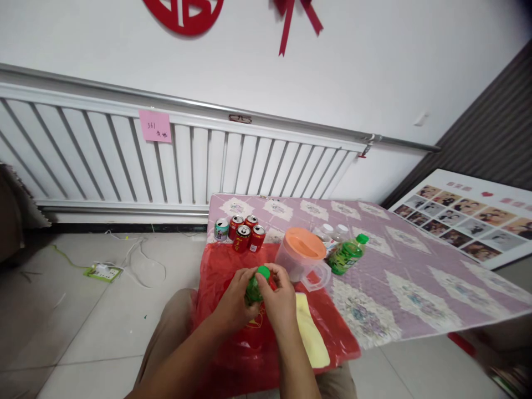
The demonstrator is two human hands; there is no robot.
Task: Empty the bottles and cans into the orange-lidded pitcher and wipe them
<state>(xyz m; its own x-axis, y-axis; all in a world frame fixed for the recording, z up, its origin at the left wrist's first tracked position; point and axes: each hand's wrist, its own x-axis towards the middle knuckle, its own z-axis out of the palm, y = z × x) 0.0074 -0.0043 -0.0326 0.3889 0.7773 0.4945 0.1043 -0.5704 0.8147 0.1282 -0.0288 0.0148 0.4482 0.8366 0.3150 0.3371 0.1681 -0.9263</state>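
A green bottle [253, 291] with a green cap is held between my two hands above a red plastic sheet [249, 360]. My left hand [236, 303] is closed around the bottle's side. My right hand [279, 296] grips its upper part, the thumb and fingers close beside the cap. Most of the bottle is hidden behind my fingers. Just beyond my right hand stands a clear plastic pitcher [286, 260] with an orange lid. A folded yellow cloth [311, 335] lies on the sheet, right of my right forearm.
Several opened drink cans, including a red one [256, 239] and a teal one [221, 229], stand at the table's back left. Another green bottle [347, 255] and clear bottles [341, 231] are right of the pitcher. A patterned tablecloth [399, 255] covers the table; a radiator [249, 160] is behind.
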